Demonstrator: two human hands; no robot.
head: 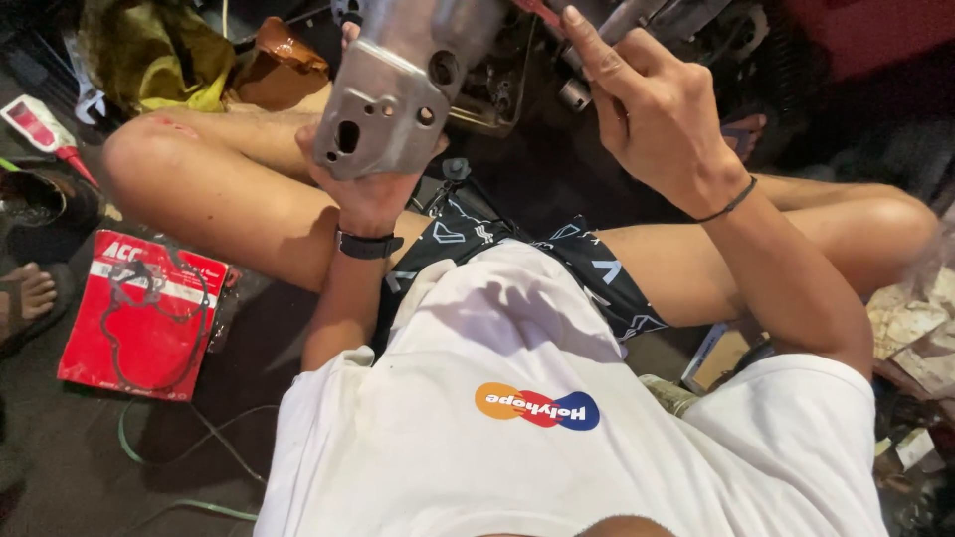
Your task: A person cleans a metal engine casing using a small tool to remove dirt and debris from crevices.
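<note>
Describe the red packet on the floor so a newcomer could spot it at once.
Start from the person's bent knee at the picture's left and look straight down to the dark floor. A flat red packet lies there, a thin dark gasket looped on top. Nothing else nearby is flat, square and red.

You see the grey metal cover (398, 89) at the upper middle of the frame, tilted, with several holes in its flat flange.
</note>
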